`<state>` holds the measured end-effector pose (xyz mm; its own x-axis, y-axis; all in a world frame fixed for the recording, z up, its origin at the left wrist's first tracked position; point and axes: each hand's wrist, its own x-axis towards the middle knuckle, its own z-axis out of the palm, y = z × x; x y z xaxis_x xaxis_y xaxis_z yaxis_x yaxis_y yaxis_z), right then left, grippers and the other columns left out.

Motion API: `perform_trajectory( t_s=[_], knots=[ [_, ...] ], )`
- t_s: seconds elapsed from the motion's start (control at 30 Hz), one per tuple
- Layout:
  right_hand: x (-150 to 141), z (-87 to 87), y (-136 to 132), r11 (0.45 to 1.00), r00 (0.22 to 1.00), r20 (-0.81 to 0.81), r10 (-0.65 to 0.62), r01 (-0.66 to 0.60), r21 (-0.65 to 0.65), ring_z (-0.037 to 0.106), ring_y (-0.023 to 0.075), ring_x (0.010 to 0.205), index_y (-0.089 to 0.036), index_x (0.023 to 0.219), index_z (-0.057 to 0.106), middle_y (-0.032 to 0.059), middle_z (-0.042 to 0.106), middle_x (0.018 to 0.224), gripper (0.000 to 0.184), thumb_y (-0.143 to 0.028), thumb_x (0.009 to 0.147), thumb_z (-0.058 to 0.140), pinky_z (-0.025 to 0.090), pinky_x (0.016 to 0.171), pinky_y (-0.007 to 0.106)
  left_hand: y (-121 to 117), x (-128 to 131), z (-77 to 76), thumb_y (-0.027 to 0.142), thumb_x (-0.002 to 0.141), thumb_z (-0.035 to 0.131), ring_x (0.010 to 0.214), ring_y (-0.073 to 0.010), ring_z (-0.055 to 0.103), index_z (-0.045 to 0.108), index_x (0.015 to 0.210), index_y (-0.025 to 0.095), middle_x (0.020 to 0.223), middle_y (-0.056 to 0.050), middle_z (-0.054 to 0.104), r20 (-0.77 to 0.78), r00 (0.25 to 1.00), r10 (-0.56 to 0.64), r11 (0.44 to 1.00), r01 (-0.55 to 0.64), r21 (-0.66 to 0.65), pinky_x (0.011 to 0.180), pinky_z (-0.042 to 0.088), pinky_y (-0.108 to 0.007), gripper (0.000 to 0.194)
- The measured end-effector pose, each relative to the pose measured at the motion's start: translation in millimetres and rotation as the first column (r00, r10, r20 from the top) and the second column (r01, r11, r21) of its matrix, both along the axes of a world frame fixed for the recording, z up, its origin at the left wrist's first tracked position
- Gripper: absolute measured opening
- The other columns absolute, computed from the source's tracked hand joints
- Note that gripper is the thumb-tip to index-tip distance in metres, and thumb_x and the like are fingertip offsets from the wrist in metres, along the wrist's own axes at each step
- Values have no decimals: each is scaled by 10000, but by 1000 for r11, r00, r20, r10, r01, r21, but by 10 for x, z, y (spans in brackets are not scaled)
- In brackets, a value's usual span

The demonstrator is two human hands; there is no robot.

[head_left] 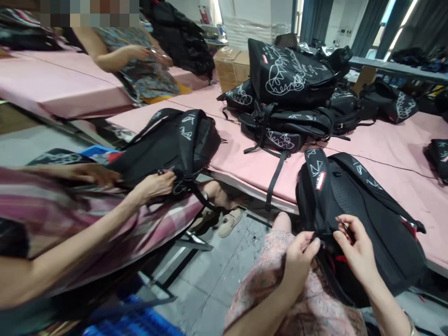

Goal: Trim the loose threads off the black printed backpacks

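A black backpack [371, 233] with white scribble prints and a red label on its strap leans against the table edge and over my lap. My left hand [303, 252] pinches the black fabric near the lower end of its shoulder strap. My right hand [357, 245], just right of it, is closed around a small dark tool that looks like thread snips [345, 226], partly hidden by the fingers. Some red shows inside the bag below my hands.
To my left, a co-worker's hand [156, 184] works at another black backpack [168, 144]. Several black bags [290, 74] are piled on the pink table [234, 154]. Another person [136, 60] stands across it. A blue crate [133, 317] is on the floor at lower left.
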<state>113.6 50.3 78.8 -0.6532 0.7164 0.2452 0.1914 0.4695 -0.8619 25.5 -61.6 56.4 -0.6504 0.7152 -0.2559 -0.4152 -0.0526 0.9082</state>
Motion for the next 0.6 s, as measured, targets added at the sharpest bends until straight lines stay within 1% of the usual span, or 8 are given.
perform_trajectory(
  t_s=[0.07, 0.13, 0.23, 0.3, 0.37, 0.43, 0.5, 0.6],
  knots=[
    [50, -25, 6, 995, 997, -42, -67, 70, 66, 552, 189, 870, -197, 1081, 496, 65, 569, 976, 253, -344, 878, 460, 455, 745, 298, 9, -36, 32, 331, 724, 612, 712, -167, 607, 638, 802, 130, 746, -51, 671, 206, 978, -24, 997, 9, 71, 713, 464, -275, 217],
    [110, -67, 22, 981, 992, -54, -112, 119, 153, 553, 201, 904, -202, 1077, 508, 75, 576, 995, 227, -312, 892, 437, 452, 774, 327, 17, -69, 58, 328, 707, 634, 708, -170, 614, 653, 773, 126, 725, -56, 673, 340, 939, -54, 991, 9, 132, 735, 468, -279, 213],
    [199, -138, 46, 952, 996, -48, -82, 92, 292, 565, 212, 889, -200, 1033, 534, 82, 591, 967, 181, -268, 877, 472, 463, 771, 355, 28, -102, 82, 279, 691, 655, 686, -164, 619, 657, 761, 129, 709, -58, 674, 484, 873, -60, 984, -30, 176, 724, 482, -274, 166],
    [240, -177, 53, 915, 998, -39, -41, 53, 400, 570, 220, 895, -198, 1042, 540, 88, 602, 956, 183, -237, 877, 473, 464, 782, 380, 35, -111, 91, 230, 689, 657, 653, -155, 620, 643, 808, 126, 697, -54, 670, 530, 848, -29, 983, -72, 168, 693, 490, -267, 158],
    [258, -203, 52, 861, 1000, -19, -14, 22, 508, 574, 224, 907, -200, 1068, 538, 90, 612, 953, 199, -205, 879, 476, 457, 788, 394, 40, -112, 94, 186, 695, 646, 645, -154, 627, 619, 868, 120, 696, -55, 670, 560, 828, -6, 982, -101, 161, 674, 498, -263, 188],
    [257, -218, 51, 812, 1000, 10, 4, -9, 583, 579, 222, 898, -198, 1069, 539, 87, 619, 942, 199, -177, 880, 480, 452, 776, 390, 44, -110, 96, 154, 699, 631, 668, -162, 641, 601, 901, 111, 715, -62, 674, 592, 806, 0, 982, -111, 150, 685, 506, -266, 209],
    [243, -222, 53, 787, 999, 32, 18, -34, 616, 583, 218, 882, -190, 1052, 542, 86, 622, 930, 184, -164, 880, 484, 447, 759, 378, 48, -107, 99, 135, 701, 620, 690, -170, 653, 594, 908, 104, 739, -69, 679, 614, 789, 11, 985, -115, 129, 701, 514, -272, 211],
    [215, -216, 65, 779, 998, 51, 47, -68, 623, 583, 212, 862, -182, 1038, 542, 82, 622, 918, 169, -158, 882, 480, 437, 742, 363, 52, -101, 102, 131, 698, 618, 685, -173, 660, 598, 895, 98, 737, -73, 684, 617, 787, 28, 989, -113, 100, 698, 521, -271, 200]
  ],
)
